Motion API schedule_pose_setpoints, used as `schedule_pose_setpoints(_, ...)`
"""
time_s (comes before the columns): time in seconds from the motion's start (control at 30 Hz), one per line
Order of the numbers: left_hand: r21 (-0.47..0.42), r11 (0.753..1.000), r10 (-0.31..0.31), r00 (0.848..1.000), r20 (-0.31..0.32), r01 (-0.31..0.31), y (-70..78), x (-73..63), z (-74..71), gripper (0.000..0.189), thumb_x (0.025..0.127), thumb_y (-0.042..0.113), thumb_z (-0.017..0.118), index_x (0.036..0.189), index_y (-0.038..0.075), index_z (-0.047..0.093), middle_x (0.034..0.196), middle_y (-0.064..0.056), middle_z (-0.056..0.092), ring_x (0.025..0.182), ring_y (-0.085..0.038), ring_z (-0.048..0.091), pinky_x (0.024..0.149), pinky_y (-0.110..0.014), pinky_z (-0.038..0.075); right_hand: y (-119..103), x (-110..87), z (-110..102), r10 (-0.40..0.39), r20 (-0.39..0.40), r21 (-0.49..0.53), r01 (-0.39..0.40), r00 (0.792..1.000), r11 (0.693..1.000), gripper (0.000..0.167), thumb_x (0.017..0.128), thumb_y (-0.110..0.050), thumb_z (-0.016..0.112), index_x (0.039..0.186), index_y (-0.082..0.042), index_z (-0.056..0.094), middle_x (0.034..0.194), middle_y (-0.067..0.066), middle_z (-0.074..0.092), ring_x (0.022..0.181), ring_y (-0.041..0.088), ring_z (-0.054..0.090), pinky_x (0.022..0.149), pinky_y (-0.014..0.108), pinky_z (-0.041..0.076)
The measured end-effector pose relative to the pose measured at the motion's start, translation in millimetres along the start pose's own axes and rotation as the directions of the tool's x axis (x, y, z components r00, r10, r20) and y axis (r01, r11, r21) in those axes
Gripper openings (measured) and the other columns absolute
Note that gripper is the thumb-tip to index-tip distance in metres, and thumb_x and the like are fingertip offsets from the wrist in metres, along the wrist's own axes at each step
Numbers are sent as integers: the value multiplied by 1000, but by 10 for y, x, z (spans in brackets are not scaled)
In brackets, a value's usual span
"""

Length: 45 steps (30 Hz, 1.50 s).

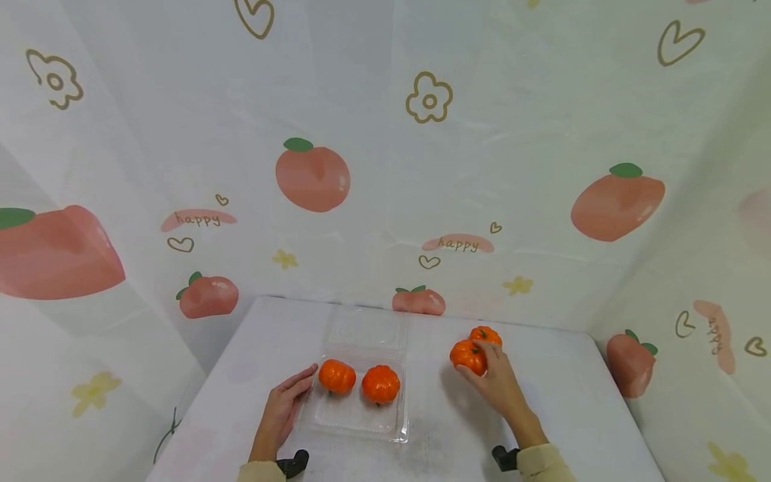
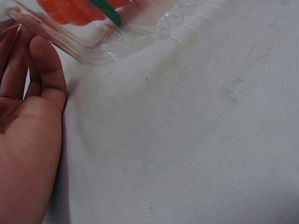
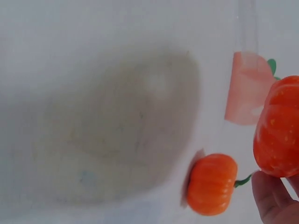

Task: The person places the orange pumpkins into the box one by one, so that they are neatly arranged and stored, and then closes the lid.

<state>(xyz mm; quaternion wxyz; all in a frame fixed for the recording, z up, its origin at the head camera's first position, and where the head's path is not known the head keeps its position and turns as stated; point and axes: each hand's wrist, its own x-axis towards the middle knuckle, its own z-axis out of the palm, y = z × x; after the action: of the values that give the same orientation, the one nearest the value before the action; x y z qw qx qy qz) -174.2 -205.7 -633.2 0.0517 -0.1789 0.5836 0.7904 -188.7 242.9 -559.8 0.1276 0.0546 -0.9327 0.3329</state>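
Observation:
A clear plastic clamshell container (image 1: 361, 425) lies with its lid (image 1: 366, 329) folded back. Two small orange pumpkins, one on the left (image 1: 337, 376) and one on the right (image 1: 381, 384), sit in its base. My left hand (image 1: 282, 408) holds the container's left side; in the left wrist view its fingers (image 2: 46, 65) meet the clear wall. Over the table, my right hand (image 1: 498, 383) grips another small orange pumpkin (image 1: 467, 357) between thumb and fingers. Behind it a further pumpkin (image 1: 485, 335) with a green stem rests on the table, apart from the held one in the right wrist view.
The white-covered table (image 1: 560, 395) ends at a hanging white cloth (image 1: 373, 268) printed with fruit, hearts and flowers. More cloth stands at both sides. Dark straps (image 1: 506, 458) circle my wrists. A dark cord (image 1: 165, 435) hangs at the table's left.

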Motion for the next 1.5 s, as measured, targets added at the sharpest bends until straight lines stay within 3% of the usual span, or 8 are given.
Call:
schedule_pose_setpoints(0.17, 10, 1000, -3, 1000, 5, 3, -4, -2, 6, 47, 91, 18, 76, 134, 5, 66, 119, 15, 76, 107, 9, 66, 92, -12, 54, -81, -7, -10, 33, 47, 69, -36, 998, 997, 71, 85, -40, 82, 138, -3, 53, 136, 18, 61, 113, 32, 59, 95, 52, 56)
schedule_pose_setpoints(0.33, 27, 1000, 9, 1000, 3, -9, -5, 2, 0, 45, 92, 19, 75, 134, 7, 67, 123, 12, 75, 108, 9, 66, 92, -12, 54, -168, -10, -30, 99, 107, 106, -110, 989, 988, 77, 83, -46, 83, 140, -5, 52, 133, 14, 63, 103, 23, 58, 85, 34, 54)
schedule_pose_setpoints(0.5, 51, 999, 16, 1000, 6, -16, -5, -13, -9, 47, 94, 21, 73, 138, 5, 63, 125, 14, 73, 109, 9, 65, 92, -11, 53, -246, -21, -39, 116, 138, 100, -130, 984, 986, 76, 83, -51, 81, 139, -6, 55, 132, 11, 65, 101, 21, 57, 83, 30, 53)
schedule_pose_setpoints(0.9, 39, 999, 17, 1000, -1, -17, -10, 1, -14, 49, 91, 20, 76, 136, 4, 64, 122, 15, 75, 107, 9, 65, 91, -11, 54, -488, -20, -26, -54, 83, 140, 42, 995, 989, 53, 86, -37, 81, 132, -14, 65, 121, 0, 71, 97, 12, 60, 82, 29, 57)
schedule_pose_setpoints(1.07, 18, 999, 49, 999, 12, -50, -26, -6, -13, 45, 92, 15, 74, 133, 0, 65, 118, 13, 76, 106, 8, 67, 90, -13, 55, -596, -39, -4, -57, 123, 173, 35, 991, 984, 55, 86, -39, 81, 133, -16, 66, 124, -5, 71, 101, 10, 61, 84, 24, 55)
schedule_pose_setpoints(1.2, -5, 999, 37, 999, 2, -37, -25, -8, -11, 37, 91, 15, 75, 128, 7, 71, 120, 11, 76, 107, 6, 67, 91, -13, 55, -672, -59, 28, -66, 167, 195, 32, 984, 980, 57, 87, -42, 80, 135, -16, 65, 128, -5, 70, 105, 11, 62, 88, 30, 58)
schedule_pose_setpoints(1.33, -5, 1000, 17, 1000, -8, -17, -21, -9, -9, 31, 91, 15, 75, 122, 14, 76, 126, 8, 74, 108, 6, 67, 93, -14, 55, -739, -77, 68, -100, 188, 218, 58, 977, 974, 54, 87, -37, 80, 135, -15, 65, 130, -4, 69, 106, 11, 64, 89, 29, 59)
schedule_pose_setpoints(1.5, 6, 1000, 18, 1000, -1, -18, -6, -13, -6, 33, 91, 16, 76, 124, 13, 75, 126, 9, 74, 108, 7, 66, 93, -14, 54, -816, -82, 126, -169, 204, 241, 118, 964, 963, 53, 89, -39, 79, 135, -16, 65, 131, -3, 69, 105, 11, 64, 85, 23, 58)
